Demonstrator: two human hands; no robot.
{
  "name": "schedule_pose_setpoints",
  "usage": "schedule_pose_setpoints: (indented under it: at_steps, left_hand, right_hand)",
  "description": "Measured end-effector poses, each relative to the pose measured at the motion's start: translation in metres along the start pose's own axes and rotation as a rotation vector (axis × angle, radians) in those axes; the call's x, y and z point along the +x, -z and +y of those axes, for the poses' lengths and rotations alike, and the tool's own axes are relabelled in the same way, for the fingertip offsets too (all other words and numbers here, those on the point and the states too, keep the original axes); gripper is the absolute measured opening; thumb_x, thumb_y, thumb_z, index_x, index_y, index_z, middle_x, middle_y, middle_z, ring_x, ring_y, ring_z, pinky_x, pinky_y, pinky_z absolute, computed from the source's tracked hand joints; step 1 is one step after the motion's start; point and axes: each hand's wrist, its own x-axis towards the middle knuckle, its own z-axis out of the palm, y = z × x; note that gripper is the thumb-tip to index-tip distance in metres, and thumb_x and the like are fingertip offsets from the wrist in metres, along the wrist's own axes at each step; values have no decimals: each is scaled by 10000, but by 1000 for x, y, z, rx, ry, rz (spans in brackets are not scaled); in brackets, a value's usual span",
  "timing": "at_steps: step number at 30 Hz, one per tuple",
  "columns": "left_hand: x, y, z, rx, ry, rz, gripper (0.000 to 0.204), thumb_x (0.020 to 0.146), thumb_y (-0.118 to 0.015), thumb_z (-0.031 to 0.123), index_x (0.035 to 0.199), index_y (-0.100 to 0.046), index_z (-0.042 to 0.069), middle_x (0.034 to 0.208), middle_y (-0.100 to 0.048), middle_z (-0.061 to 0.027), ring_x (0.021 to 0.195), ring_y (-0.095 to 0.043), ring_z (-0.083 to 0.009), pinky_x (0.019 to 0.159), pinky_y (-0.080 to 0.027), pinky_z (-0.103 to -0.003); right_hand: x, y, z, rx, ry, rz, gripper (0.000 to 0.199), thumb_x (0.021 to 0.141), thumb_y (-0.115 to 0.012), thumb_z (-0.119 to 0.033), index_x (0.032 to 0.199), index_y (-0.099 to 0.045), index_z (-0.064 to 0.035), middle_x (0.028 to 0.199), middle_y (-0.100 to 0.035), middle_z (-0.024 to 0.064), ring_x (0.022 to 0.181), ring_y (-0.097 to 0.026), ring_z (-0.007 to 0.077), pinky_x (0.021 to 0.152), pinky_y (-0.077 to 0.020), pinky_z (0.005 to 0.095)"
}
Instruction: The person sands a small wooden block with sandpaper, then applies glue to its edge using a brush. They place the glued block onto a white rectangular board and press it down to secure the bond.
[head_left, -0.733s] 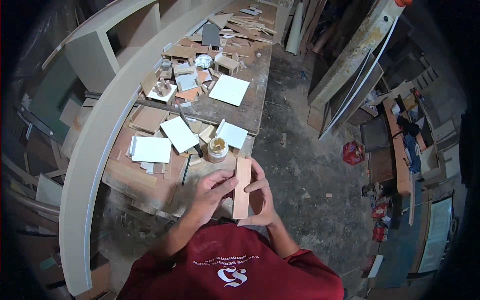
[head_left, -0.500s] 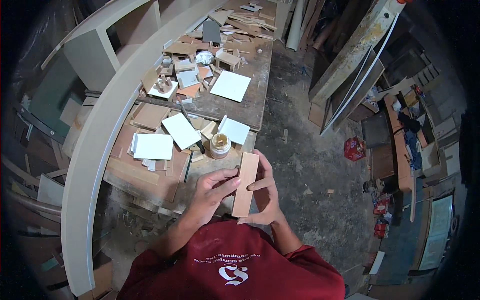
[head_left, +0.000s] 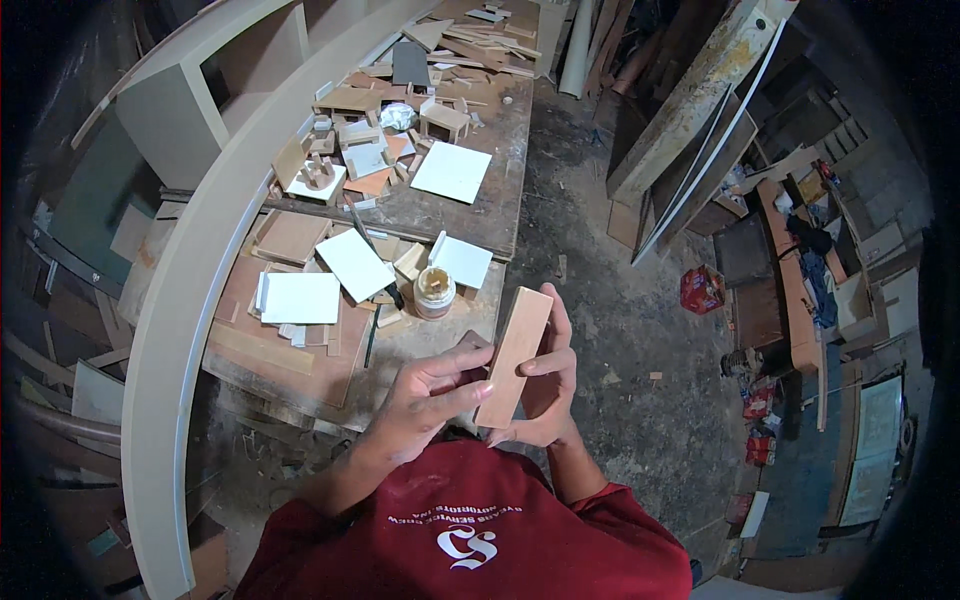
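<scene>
A narrow rectangular wooden block point(head_left: 514, 358), pale and smooth-faced, is held up in front of my chest, its top leaning to the right. My left hand point(head_left: 425, 402) pinches its left edge low down, with the thumb at the edge and the other fingers partly behind. From the right side, my right hand point(head_left: 550, 385) grips the same block, fingers curled round its edge and thumb near the bottom end. Beyond the hands, an open jar point(head_left: 434, 296) of yellowish-brown stuff stands at the bench's near edge. The block's back face is hidden.
White square panels point(head_left: 356, 265) and wood scraps lie on the workbench point(head_left: 480, 225). A brush point(head_left: 366, 226) rests left of the jar. Small wooden pieces point(head_left: 443, 120) are heaped farther back. A long curved panel point(head_left: 165, 400) runs along the left. A red package point(head_left: 702, 290) sits on the floor at right.
The block has shifted a little to the right and its top now tilts further right. Both hands have moved with it, keeping their grip.
</scene>
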Motion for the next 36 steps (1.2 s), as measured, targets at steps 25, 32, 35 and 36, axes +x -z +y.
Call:
schedule_pose_setpoints:
  at_steps: [25,32,35,36]
  left_hand:
    - [-11,-5,-2,93,-180,-130,508,862,-653,-60,1339,-479,-81,1237,-500,-126,1125,-563,-198,942,-512,-318]
    - [-9,-9,-10,209,-288,-70,482,854,-674,-42,1310,-519,-72,1206,-535,-139,1096,-569,-190,896,-518,-312]
    - [-11,-9,-9,411,-352,-2,427,847,-693,-15,1256,-579,-56,1169,-585,-131,1064,-581,-171,879,-508,-289]
    - [-10,-9,-9,502,-375,17,407,845,-699,-5,1236,-600,-50,1156,-603,-127,1054,-584,-164,873,-504,-279]
  right_hand:
    - [-2,-1,7,19,52,154,765,537,-959,-317,1159,-531,-191,1574,-71,243,1443,-200,380,1117,-261,506]
    - [-11,-7,7,63,-21,183,801,534,-960,-299,1181,-502,-185,1564,-85,213,1414,-256,336,1100,-296,475]
    - [-13,-8,8,35,-18,186,833,536,-958,-282,1205,-472,-177,1564,-81,203,1415,-247,332,1099,-306,473]
    - [-15,-6,8,23,-14,174,863,541,-955,-269,1233,-447,-174,1564,-77,203,1415,-244,336,1101,-305,474]
